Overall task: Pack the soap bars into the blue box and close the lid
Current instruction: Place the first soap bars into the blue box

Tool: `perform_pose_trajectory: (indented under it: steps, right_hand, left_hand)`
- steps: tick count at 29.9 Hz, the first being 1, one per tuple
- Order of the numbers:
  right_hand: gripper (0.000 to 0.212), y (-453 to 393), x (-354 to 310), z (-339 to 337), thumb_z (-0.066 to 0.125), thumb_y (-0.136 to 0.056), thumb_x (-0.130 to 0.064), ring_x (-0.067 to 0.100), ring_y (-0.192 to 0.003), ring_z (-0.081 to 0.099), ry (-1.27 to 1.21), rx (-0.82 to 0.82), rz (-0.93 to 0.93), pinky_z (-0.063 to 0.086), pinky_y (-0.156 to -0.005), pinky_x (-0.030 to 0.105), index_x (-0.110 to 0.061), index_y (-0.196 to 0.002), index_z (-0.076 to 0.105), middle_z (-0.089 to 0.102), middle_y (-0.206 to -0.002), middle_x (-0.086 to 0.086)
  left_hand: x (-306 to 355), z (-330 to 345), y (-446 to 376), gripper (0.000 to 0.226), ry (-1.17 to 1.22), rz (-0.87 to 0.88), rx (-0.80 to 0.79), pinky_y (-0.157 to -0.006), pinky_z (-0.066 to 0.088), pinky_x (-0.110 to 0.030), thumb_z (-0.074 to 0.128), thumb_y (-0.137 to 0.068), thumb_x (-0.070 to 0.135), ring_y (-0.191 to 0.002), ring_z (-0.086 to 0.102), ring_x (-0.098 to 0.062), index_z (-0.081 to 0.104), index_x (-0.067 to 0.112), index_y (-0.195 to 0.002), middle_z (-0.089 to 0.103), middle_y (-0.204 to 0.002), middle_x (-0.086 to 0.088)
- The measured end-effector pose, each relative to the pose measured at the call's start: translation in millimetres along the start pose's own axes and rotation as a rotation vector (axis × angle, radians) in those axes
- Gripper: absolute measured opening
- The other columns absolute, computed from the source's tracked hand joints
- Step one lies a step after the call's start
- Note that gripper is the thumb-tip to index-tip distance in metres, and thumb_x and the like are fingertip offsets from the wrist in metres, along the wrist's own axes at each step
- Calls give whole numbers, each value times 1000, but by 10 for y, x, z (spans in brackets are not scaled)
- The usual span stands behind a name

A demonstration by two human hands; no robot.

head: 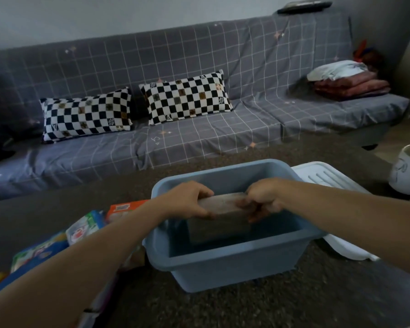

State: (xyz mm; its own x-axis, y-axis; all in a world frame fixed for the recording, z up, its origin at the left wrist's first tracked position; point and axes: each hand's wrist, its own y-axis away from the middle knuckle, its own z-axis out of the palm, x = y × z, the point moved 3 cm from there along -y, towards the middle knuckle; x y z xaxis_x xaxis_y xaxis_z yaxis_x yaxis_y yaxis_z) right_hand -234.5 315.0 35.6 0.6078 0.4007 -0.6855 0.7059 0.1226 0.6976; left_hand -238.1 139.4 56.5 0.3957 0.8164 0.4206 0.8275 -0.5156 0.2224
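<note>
Left hand (187, 200) and right hand (263, 200) grasp one soap pack (223, 204) over the blue box (223, 263); more packs (85, 227) wait; lid (327, 178) off.

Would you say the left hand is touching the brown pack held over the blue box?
Touching. The head view shows the left hand wrapped around the brown pack's left end, fingers over its top edge, above the blue box.

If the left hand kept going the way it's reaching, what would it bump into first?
Probably the right hand. The left hand reaches rightward along the grey pack that both hands hold over the blue box. Depth is hard to judge here.
</note>
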Motion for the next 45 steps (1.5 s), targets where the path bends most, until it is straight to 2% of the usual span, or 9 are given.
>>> perform_pose_trajectory:
  steps: [5, 8, 15, 23, 26, 28, 32, 37, 45]
  right_hand:
    - [34, -151, 79, 46, 57, -91, -10, 24, -77, 61, 21, 35, 9, 56, -68, 36, -1, -124, 53, 59, -93, 13]
    - [31, -178, 114, 45, 56, -92, -10, 22, -73, 61, -20, 49, 19, 57, -62, 32, -4, -122, 54, 60, -87, 10]
    - [31, -188, 141, 50, 63, -88, -15, 25, -76, 62, -41, 39, 55, 57, -65, 33, 0, -114, 56, 62, -90, 15]
    - [53, -144, 157, 72, 64, -87, -19, 38, -116, 53, -28, 81, 100, 52, -81, 44, -5, -133, 41, 52, -129, 21]
    - [59, -200, 157, 172, 62, -89, -18, 39, -125, 44, -137, 36, 113, 48, -93, 48, -8, -139, 34, 41, -140, 20]
    - [60, -256, 151, 230, 63, -88, -17, 40, -124, 44, -162, 49, 124, 49, -89, 49, -10, -139, 33, 40, -139, 21]
    - [53, -360, 119, 427, 64, -87, -21, 39, -107, 53, -119, 102, 143, 55, -80, 47, -7, -131, 39, 49, -118, 21]
    - [37, -291, 34, 557, 60, -91, -16, 41, -121, 47, -138, 129, 74, 53, -81, 48, -3, -122, 45, 44, -129, 21]
    - [59, -224, 55, 557, 57, -93, -21, 44, -114, 57, -50, 53, 116, 48, -96, 50, 1, -140, 30, 44, -138, 23]
  left_hand:
    - [-55, 168, -81, 40, -115, -11, -35, -93, 46, -31, 69, -81, 23, -105, 58, -14, 62, 16, -120, 63, -118, -1]
    - [-77, 174, -83, 51, -129, -46, 6, -98, 41, -29, 73, -79, 27, -115, 53, -15, 58, 17, -126, 59, -126, 0]
    - [-102, 99, 2, 46, -117, -184, 129, -95, 47, -30, 73, -79, 31, -108, 60, -16, 63, 16, -121, 65, -120, -2]
    - [-229, -196, 559, 39, -105, -229, 574, -110, 27, -40, 57, -91, 27, -130, 42, -16, 54, 28, -130, 50, -138, 5]
    - [-342, -86, 634, 50, 311, -300, 549, -82, 50, -20, 49, -94, 12, -96, 57, -2, 41, 29, -141, 41, -148, 1]
    - [-388, -32, 633, 55, 503, -392, 559, -60, 46, -19, 46, -96, 12, -76, 53, -1, 31, 30, -147, 44, -144, -2]
    - [-423, -17, 607, 58, 602, -414, 558, -76, 46, -26, 45, -97, 15, -106, 51, -14, 25, 27, -150, 37, -151, -3]
    - [-465, -11, 603, 57, 608, -391, 541, -62, 45, -22, 44, -97, 14, -89, 56, -10, 26, 28, -149, 46, -143, -3]
    - [-463, 0, 593, 58, 636, -419, 557, -55, 36, -13, 42, -98, 12, -89, 46, -2, 23, 26, -150, 37, -151, -1]
